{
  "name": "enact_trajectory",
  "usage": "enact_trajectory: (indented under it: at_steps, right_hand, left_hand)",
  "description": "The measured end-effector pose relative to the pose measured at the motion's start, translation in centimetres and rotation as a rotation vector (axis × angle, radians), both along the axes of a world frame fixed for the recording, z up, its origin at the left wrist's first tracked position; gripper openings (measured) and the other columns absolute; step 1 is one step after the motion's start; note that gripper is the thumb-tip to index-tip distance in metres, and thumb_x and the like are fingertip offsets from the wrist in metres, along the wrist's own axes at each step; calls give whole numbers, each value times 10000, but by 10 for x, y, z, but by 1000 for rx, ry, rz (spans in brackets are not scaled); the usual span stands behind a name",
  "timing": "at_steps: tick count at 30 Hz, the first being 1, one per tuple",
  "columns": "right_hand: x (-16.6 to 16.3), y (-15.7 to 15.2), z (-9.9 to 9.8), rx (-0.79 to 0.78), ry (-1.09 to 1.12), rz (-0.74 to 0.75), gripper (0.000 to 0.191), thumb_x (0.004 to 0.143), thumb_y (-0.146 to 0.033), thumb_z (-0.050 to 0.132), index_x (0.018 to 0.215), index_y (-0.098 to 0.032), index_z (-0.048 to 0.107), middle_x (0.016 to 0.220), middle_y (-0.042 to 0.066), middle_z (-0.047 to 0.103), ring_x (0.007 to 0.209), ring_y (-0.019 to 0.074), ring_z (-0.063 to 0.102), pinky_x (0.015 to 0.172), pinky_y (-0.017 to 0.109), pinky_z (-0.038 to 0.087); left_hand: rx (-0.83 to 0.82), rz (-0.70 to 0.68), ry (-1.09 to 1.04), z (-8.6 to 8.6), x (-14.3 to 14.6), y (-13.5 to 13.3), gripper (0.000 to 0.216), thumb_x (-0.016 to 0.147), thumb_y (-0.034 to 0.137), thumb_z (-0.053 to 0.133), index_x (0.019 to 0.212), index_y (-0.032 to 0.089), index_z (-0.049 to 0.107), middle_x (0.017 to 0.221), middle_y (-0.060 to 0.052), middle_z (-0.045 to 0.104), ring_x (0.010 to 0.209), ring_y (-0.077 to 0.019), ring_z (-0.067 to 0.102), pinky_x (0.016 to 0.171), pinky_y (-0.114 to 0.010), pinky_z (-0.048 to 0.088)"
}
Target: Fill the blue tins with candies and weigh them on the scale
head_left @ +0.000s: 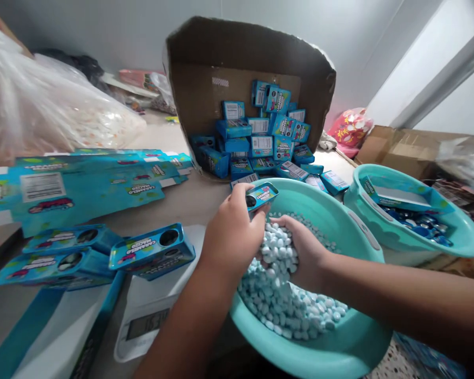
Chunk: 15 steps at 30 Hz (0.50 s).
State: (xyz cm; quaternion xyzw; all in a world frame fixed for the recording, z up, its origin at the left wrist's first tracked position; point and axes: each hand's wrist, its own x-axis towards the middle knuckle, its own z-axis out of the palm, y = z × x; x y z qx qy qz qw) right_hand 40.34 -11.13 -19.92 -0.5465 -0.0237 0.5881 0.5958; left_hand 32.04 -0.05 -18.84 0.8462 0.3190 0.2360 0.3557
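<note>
We held the box (266, 195) in the left hand (229, 231), above the far left edge of the basin (342, 208); the fingers wrapped around the box, closed on it; its printed face showed to us, the long axis of that face running from near left to far right, with the dark round window at the left end. We held the right hand (312, 258) cupped around a heap of candies (279, 247), thumb over the top; the heap hid the other fingertips, so we could not tell how far they curled. From the right hand, the box lay to the left and slightly farther off, just beside the heap; the left hand was the nearer; the scale (136, 345) stood off the basin's left edge.
</note>
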Motion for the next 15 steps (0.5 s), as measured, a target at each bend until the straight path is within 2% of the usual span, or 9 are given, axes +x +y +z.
enact_trajectory:
  at_steps: [4,8,10,12,15]
  right_hand:
    - [17,-9,19,103,-146,-115,213,815,-406,560,855,-205,618,703,53,690,620,216,663,564,340,549]
    - [36,-15,34,233,-265,-221,171,831,-410,553,812,-240,571,704,18,644,590,192,597,545,331,507]
    - [41,-14,38,272,-298,-262,141,844,-390,538,810,-255,551,718,0,623,588,177,571,549,321,491]
    - [41,-11,39,283,-362,-277,138,850,-388,529,800,-260,529,721,-4,604,594,170,562,561,317,493]
    - [36,-5,40,249,-419,-341,136,840,-377,523,777,-256,516,693,7,577,621,182,573,605,337,531]
  left_hand:
    - [39,-36,72,-1,1,-1,474,891,275,594,1357,250,514,1324,-119,641,1056,-330,679,804,-411,531]
    - [40,-138,193,-2,2,-3,629,833,283,671,1430,216,481,1188,-142,708,1036,-369,681,793,-433,526]
    - [-21,-288,173,-1,2,-5,528,811,266,705,1324,216,590,1120,-108,734,1016,-339,688,792,-402,524]
    - [-94,-455,100,-1,2,-7,323,806,249,720,1127,231,691,1066,-59,750,986,-295,693,779,-362,519]
    - [-153,-615,-4,-1,0,-8,207,805,240,729,1011,240,713,1048,-24,753,967,-267,690,766,-342,512]
